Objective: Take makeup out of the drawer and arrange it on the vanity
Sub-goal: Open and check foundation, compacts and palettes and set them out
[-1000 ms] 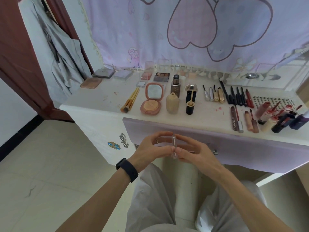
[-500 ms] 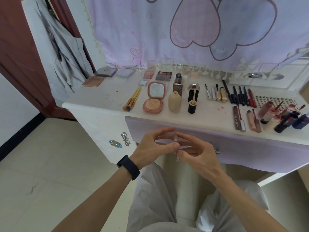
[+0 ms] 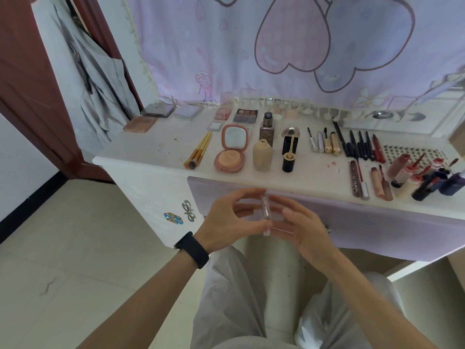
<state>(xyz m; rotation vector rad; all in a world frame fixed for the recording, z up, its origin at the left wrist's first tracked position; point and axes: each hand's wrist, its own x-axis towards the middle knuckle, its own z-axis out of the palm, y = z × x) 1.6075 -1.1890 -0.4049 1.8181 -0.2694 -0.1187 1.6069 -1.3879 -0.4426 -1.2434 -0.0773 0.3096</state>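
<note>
Little clear case [image 3: 266,212] is in both hands right now, hovering in front of the drawer [image 3: 377,222] and just below the near edge of the table [image 3: 151,149]. Compared with 1 second ago the hands have drifted apart a bit, and the case looks like it's popped open. 1 clear half stands upright between the fingertips and the other seems to lie flat toward the right hand [image 3: 305,229]. Can't be 100% sure though, it's see-through and a bit blurry. Left hand [image 3: 226,220] has a narrow grip, thumb and fingertips pinching the left side of the case. Right hand's grip is the same deal from the right, fingers lightly curled. Nothing up on the table has budged: brushes [image 3: 198,153], open compact [image 3: 230,152], lip glosses [image 3: 402,172] over on the right. My guess is it's getting opened up for display like the compact. So it's not placed yet, and setting it up there is what's left.
</note>
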